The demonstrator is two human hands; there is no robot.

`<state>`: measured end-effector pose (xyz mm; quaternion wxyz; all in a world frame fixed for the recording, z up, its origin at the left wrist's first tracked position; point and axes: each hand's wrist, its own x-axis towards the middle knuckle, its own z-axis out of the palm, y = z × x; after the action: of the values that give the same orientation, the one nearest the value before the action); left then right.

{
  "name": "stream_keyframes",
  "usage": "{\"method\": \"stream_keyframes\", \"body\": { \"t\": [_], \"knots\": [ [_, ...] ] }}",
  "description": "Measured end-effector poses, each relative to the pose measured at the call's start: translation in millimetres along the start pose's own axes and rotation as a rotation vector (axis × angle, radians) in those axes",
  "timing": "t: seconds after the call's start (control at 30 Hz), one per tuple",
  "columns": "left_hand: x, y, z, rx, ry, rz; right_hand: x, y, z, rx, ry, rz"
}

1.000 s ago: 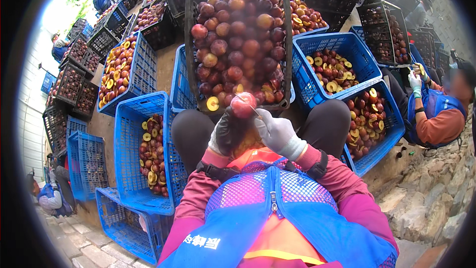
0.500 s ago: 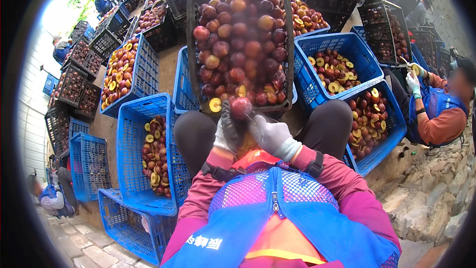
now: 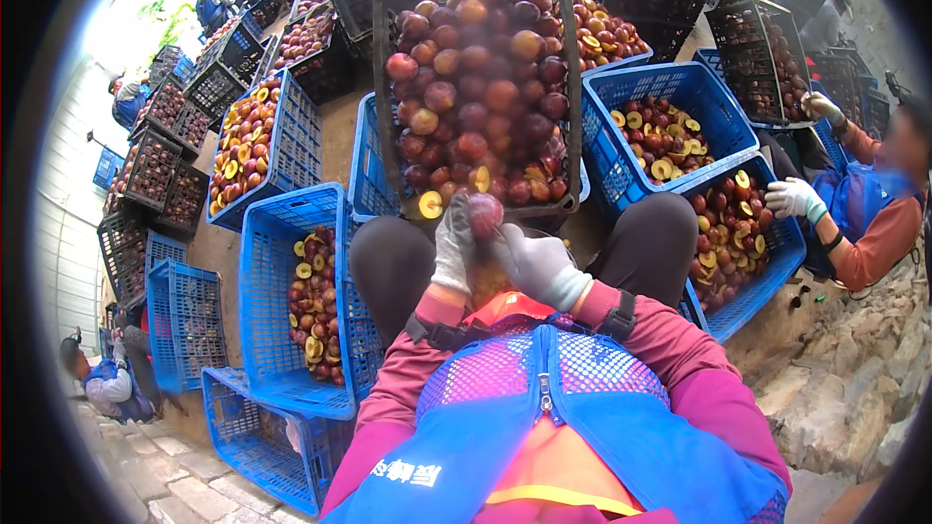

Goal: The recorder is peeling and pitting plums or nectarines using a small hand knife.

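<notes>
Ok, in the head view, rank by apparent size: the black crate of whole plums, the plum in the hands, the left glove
1. Black crate, by far the largest.
2. Left glove.
3. Plum, smallest, though the gloves partly cover it.
Fisheye bending and nearness make true sizes unsure.

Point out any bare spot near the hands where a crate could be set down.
Little is free. Bare ground shows between the blue crate of halved fruit and the black crate of whole plums, and paving lies at lower left. Around the left hand, right hand and held plum, crates crowd edge to edge.
</notes>
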<state>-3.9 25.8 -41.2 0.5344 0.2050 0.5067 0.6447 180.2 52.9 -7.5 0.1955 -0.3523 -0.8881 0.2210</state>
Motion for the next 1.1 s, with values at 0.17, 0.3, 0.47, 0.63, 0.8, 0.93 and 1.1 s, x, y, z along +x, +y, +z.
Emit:
{"method": "stream_keyframes", "body": {
  "t": [0.17,0.3,0.47,0.63,0.8,0.93,1.1],
  "knots": [
    [-7,11,4,0.063,-0.025,-0.143,-5,12,6,-0.048,0.024,-0.039],
    [-17,24,14,-0.026,-0.104,-0.097,0,15,5,-0.067,0.051,-0.085],
    [-25,30,7,0.05,-0.221,-0.261,0,22,-3,-0.051,0.149,-0.199],
    [-18,19,8,-0.262,-0.233,-0.517,-12,52,-1,-0.114,0.081,-0.181],
    [-4,-15,-15,0.095,-0.067,-0.12,-22,59,6,-0.125,0.073,-0.199],
    [-19,38,-3,-0.017,-0.035,-0.033,-23,34,-36,-0.06,0.155,-0.235],
    [-17,26,-10,-0.105,-0.203,-0.039,24,-9,-62,0.811,0.175,0.256]
  ]
}}
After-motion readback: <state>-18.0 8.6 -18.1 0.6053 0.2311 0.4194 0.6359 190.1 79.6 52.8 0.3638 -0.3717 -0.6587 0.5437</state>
